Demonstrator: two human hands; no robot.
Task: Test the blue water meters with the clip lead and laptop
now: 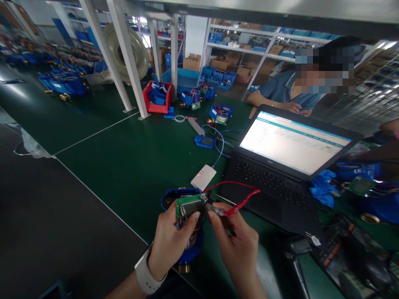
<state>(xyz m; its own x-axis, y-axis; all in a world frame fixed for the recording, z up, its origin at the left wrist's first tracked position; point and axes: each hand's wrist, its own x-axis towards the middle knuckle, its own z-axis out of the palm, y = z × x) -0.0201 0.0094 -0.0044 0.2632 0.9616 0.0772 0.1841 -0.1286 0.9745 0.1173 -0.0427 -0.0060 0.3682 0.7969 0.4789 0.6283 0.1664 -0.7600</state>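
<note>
My left hand (174, 238) is closed on a green circuit board (190, 206) with a small grey display, thumb pressed on its lower edge. Beneath it sits a blue meter housing (193, 251) with a brass fitting (184, 269) at its near end; my hand and the board hide much of its inside. My right hand (235, 236) pinches a grey connector (215, 209) at the board's right edge. A red cable (241, 203) loops from the connector; whether the connector touches the board I cannot tell.
An open laptop (264, 182) stands right of my hands. Behind them lies a white box (203, 177) with a red light on a blue cable. A barcode scanner (294, 251) is at lower right. Farther back are a red bin (157, 109) and blue meter housings (220, 111). A person (280, 91) sits opposite.
</note>
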